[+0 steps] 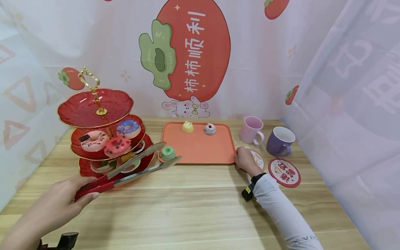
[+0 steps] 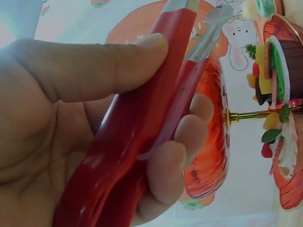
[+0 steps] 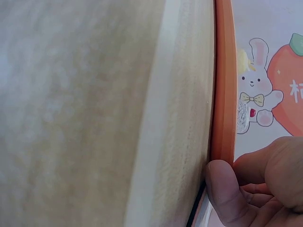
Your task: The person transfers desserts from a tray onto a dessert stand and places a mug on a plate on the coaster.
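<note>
My left hand (image 1: 64,194) grips a pair of tongs (image 1: 125,175) by their red handles, thumb on one side and fingers curled round the other in the left wrist view. The metal arms are spread, and in the head view their tips appear on either side of a green ring-shaped cake (image 1: 167,152) at the front left corner of an orange tray (image 1: 200,146). At the tray's front right corner, my right hand (image 1: 247,160) pinches the rim, its thumb against the edge in the right wrist view. Toward the tray's back sit a yellow cake (image 1: 188,127) and a white cake with a red berry (image 1: 210,129).
A red three-tier stand (image 1: 93,107) on the left has donuts (image 1: 117,146) on its middle tier and other treats below. On the right are a pink mug (image 1: 250,130), a purple mug (image 1: 278,144), a red-rimmed coaster (image 1: 285,172) and another coaster (image 1: 257,158) partly behind my right hand.
</note>
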`<state>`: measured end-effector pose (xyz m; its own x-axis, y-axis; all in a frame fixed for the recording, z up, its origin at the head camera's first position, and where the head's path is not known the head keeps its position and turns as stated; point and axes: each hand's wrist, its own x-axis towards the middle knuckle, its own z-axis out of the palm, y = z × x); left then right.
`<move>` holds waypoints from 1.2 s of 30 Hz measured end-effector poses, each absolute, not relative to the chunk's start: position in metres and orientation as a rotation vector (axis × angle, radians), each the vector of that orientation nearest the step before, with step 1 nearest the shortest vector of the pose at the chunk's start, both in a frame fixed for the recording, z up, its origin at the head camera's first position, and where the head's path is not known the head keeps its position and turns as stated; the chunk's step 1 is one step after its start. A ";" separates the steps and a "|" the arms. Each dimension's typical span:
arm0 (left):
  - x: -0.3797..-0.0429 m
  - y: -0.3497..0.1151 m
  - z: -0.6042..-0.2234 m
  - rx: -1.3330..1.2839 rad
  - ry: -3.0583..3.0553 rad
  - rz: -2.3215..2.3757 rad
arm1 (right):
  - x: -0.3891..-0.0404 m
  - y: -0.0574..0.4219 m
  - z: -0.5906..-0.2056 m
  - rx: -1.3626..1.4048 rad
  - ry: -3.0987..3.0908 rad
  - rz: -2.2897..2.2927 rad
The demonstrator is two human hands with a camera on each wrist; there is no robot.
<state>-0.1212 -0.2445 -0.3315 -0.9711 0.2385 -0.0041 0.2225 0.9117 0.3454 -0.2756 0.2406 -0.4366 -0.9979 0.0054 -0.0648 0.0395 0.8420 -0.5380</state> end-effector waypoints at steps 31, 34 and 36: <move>-0.151 -0.228 -0.348 0.456 3.029 0.544 | -0.272 0.238 -0.434 0.017 2.976 -0.843; -0.152 -0.225 -0.348 0.460 3.043 0.531 | -0.272 0.238 -0.434 0.007 2.987 -0.837; -0.152 -0.222 -0.347 0.465 3.062 0.515 | -0.272 0.238 -0.434 0.017 2.986 -0.836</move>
<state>-0.1516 -0.2224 -0.3473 -0.9562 0.2890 0.0463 0.2883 0.9024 0.3202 -0.2720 0.2381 -0.4340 -0.9991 -0.0005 -0.0417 0.0213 0.8548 -0.5186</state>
